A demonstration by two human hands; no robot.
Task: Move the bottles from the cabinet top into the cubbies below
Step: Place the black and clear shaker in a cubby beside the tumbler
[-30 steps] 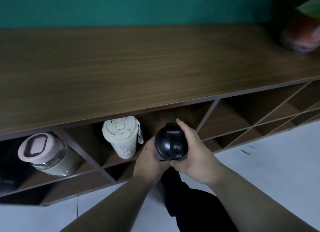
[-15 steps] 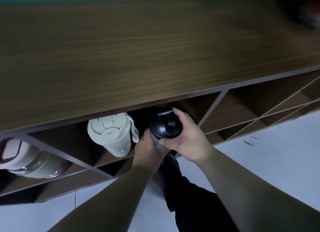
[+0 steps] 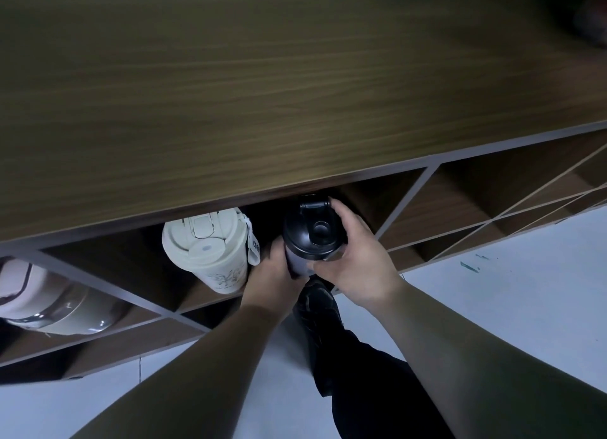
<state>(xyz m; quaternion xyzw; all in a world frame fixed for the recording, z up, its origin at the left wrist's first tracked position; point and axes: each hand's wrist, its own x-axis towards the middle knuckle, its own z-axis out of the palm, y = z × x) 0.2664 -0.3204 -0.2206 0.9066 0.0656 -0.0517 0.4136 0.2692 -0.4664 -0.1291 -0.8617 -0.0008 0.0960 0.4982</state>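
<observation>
Both hands hold a black-lidded shaker bottle (image 3: pixel 312 233) at the mouth of a cubby just under the front edge of the wooden cabinet top (image 3: pixel 262 87). My left hand (image 3: pixel 274 281) grips its lower body from below. My right hand (image 3: pixel 356 258) wraps the lid's right side. In the same cubby, to the left, stands a cream tumbler (image 3: pixel 210 246) with a flip lid and strap. One cubby further left lies a pink-lidded glass bottle (image 3: pixel 39 300), partly cut off by the frame edge.
Open wooden cubbies (image 3: pixel 460 202) with thin dividers run off to the right. A dark reddish object (image 3: pixel 591 15) sits blurred at the far right of the cabinet top. Pale floor (image 3: pixel 509 291) lies below, with my dark shoe and trouser leg (image 3: pixel 328 323) under the hands.
The black bottle and both hands moved up and forward from in front of the cabinet to the cubby mouth, beside the cream tumbler. My view shifted closer over the cabinet top.
</observation>
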